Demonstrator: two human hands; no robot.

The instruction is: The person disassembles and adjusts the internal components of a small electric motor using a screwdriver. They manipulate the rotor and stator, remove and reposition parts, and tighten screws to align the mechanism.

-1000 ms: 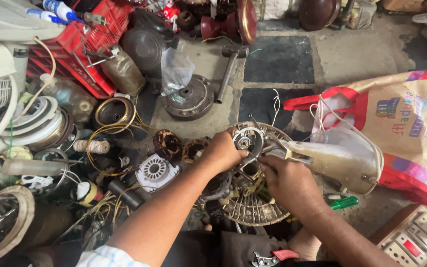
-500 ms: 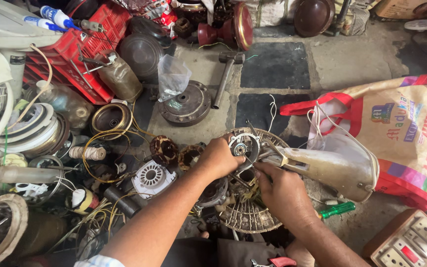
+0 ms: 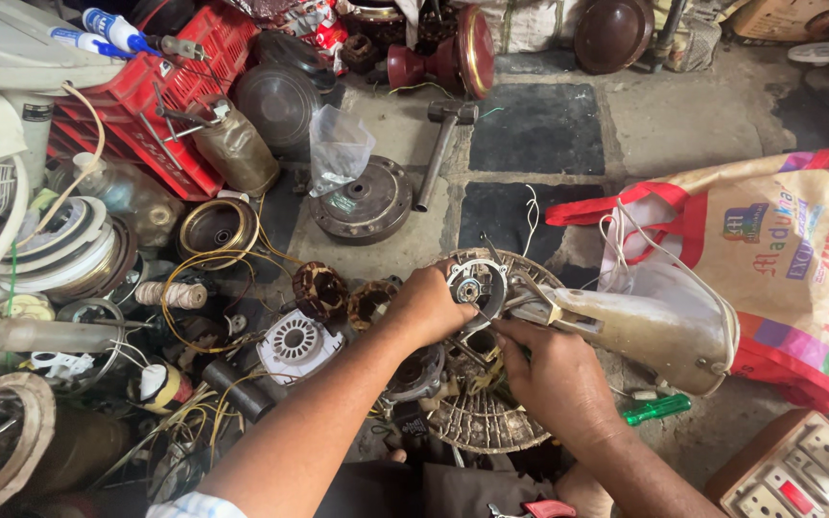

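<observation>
Gripping the stiff, probably heavy metal motor housing (image 3: pixel 477 286), the left hand (image 3: pixel 431 305) is clamping its rim while the right hand (image 3: pixel 551 372) fingers are pinching beneath it

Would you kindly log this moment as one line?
left hand: grips round motor housing | right hand: at housing's underside | wire fan guard beneath

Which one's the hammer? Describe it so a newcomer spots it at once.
Start at the red plastic crate at upper left, then move right past the round dark motor cover on the floor. The hammer lies just right of it: the only long straight handle with a blocky metal head.
</observation>
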